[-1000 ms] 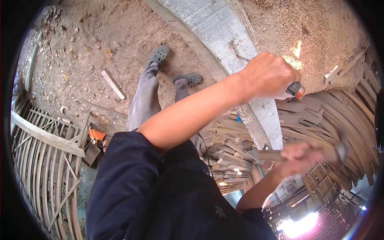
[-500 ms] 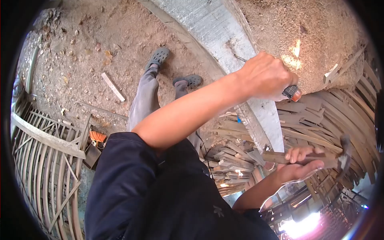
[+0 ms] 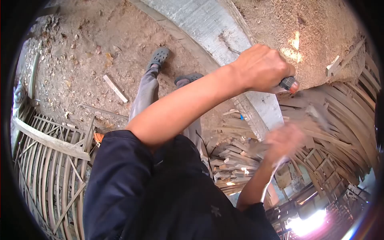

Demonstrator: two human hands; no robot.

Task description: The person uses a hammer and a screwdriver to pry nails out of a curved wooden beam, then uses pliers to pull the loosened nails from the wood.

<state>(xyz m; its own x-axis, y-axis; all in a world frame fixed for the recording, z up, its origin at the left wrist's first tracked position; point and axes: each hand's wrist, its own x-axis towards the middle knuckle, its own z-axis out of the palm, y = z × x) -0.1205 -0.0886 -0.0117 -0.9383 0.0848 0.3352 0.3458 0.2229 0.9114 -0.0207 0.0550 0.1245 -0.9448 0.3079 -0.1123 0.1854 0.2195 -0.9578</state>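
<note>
My left hand (image 3: 262, 69) is closed in a fist round a hand tool with a black-and-orange handle (image 3: 289, 84). A thin metal shaft (image 3: 234, 51) shows past the fist, over a long grey-white plank (image 3: 202, 30); the fist covers the rest of the tool. My right hand (image 3: 286, 139), smeared by motion, is wrapped round a hammer (image 3: 319, 117). The hammer's blurred head is below and to the right of the tool's handle end, apart from it.
A large rough wooden piece (image 3: 316, 44) lies beyond the plank. Stacked curved slats (image 3: 344, 116) fill the right side, and cut wood pieces (image 3: 232, 160) lie below the plank. A slatted wooden frame (image 3: 52, 172) stands at left. Shoes (image 3: 160, 57) rest on the dirt floor (image 3: 92, 36).
My right hand has swung the hammer upward in the view, its head now closer to the tool's handle end. The left fist keeps its grip, shifted slightly up and left.
</note>
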